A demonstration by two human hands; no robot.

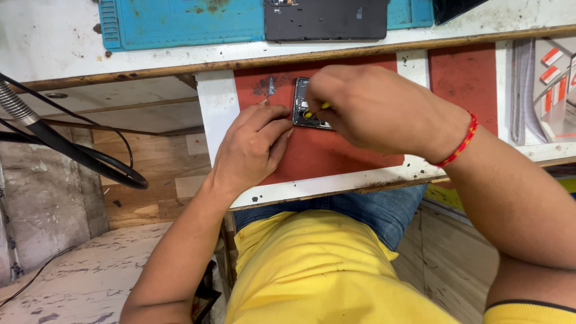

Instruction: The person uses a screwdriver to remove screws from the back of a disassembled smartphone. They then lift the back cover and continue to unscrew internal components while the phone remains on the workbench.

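An opened phone body (300, 108) lies on a red pull-out board (336, 153) below the bench top. My left hand (252, 147) rests on the board and steadies the phone's left edge with its fingertips. My right hand (375, 108) covers most of the phone and pinches a small yellow-handled tool (317, 110), its tip down inside the phone's frame. A red thread bracelet (459, 143) sits on my right wrist. Much of the phone is hidden under my right hand.
On the white bench top a blue work mat (180, 21) holds a dark phone back panel (327, 19). A black flexible hose and cable (72, 150) hang at the left. Drawer boxes (549, 90) stand at the right. My lap lies below the board.
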